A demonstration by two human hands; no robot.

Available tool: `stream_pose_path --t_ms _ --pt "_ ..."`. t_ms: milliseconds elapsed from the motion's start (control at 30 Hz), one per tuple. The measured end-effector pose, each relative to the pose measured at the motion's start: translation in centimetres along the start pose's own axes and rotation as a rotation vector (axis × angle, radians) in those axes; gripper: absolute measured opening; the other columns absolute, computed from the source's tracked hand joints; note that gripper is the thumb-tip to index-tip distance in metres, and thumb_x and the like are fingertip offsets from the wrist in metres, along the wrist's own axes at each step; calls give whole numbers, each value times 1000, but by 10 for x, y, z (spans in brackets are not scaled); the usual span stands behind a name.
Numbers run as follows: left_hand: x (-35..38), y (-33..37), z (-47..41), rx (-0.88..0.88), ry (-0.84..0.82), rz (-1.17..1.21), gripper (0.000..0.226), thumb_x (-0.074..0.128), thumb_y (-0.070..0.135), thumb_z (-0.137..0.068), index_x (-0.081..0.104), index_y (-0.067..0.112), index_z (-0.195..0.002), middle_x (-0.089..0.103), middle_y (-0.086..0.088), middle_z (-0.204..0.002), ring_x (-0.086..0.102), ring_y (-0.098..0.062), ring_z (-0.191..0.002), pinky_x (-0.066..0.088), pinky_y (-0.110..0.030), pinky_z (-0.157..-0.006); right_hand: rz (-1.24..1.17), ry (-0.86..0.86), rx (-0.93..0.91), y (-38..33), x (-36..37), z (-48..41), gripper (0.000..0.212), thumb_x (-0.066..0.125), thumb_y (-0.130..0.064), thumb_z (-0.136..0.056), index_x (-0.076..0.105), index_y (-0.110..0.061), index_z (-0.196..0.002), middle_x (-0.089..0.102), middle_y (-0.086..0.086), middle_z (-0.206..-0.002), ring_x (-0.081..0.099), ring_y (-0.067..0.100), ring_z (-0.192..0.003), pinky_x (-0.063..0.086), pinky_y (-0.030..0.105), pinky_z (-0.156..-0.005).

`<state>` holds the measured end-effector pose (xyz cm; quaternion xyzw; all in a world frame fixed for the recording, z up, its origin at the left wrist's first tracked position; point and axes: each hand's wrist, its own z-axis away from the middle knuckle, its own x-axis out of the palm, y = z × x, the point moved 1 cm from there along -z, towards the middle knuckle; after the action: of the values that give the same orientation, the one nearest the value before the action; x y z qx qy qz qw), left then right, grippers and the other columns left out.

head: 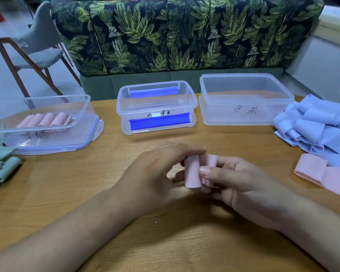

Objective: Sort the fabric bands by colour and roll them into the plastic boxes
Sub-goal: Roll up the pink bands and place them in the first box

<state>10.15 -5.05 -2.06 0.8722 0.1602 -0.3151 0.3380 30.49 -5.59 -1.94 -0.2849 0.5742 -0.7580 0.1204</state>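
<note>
Both hands meet over the middle of the wooden table [126, 242]. My left hand [155, 173] and my right hand [241, 181] together hold a pink fabric band [192, 173] rolled into a short tube, fingers curled round it. Three clear plastic boxes stand at the back: the left box [81, 114] holds several pink rolls [45, 119], the middle box [190, 104] with blue clips has no bands in it, and the right box [263, 112] has none either. A flat pink band [322, 174] lies at the right.
A heap of light blue bands [316, 124] lies at the right edge. Green bands [0, 163] are piled at the left edge. Behind the table stands a leaf-patterned sofa [185, 36], with a grey chair [39, 46] at the back left.
</note>
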Motion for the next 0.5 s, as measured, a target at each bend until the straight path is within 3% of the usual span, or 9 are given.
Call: stream_pose_path --t_ms 100,200,300,400,467,500 --pt "2 -3 0 -1 -48 25 53 88 29 -84 69 12 -130 73 6 -121 70 -12 -111 57 -30 -91 -4 49 4 1 -2 -1 21 71 -21 -90 60 -8 -79 51 50 -127 60 32 -95 54 36 -91" --pt "4 -6 1 -12 -94 30 59 90 29 -84 67 12 -135 71 7 -128 67 -11 -121 55 -33 -97 20 68 9 0 -5 0 21 70 -21 -90 64 -11 -71 62 44 -120 63 46 -107 52 41 -95" --pt "7 -7 -1 31 -104 0 59 88 28 -86 65 13 -139 69 8 -134 64 -10 -126 53 -33 -101 129 79 -33 -1 -7 0 29 74 -21 -90 60 -5 -72 70 30 -101 64 36 -95 47 47 -93" --pt "9 -4 1 13 -141 42 77 91 30 -85 55 12 -150 63 8 -143 59 -7 -133 49 -32 -109 247 126 -103 -4 -7 4 27 79 -14 -92 69 -16 -67 72 24 -92 63 25 -83 48 33 -80" --pt "7 -3 4 -137 -191 230 83 88 34 -88 45 18 -157 57 10 -151 55 -11 -141 49 -33 -112 279 164 -115 -10 -6 7 5 77 -13 -91 80 -14 -88 76 13 -90 68 16 -79 53 22 -69" --pt "6 -4 4 -210 -193 339 76 83 32 -92 45 21 -156 57 9 -151 54 -16 -142 50 -36 -111 309 193 -117 -12 -8 7 9 78 -14 -90 80 -12 -98 76 11 -90 68 13 -76 53 19 -64"
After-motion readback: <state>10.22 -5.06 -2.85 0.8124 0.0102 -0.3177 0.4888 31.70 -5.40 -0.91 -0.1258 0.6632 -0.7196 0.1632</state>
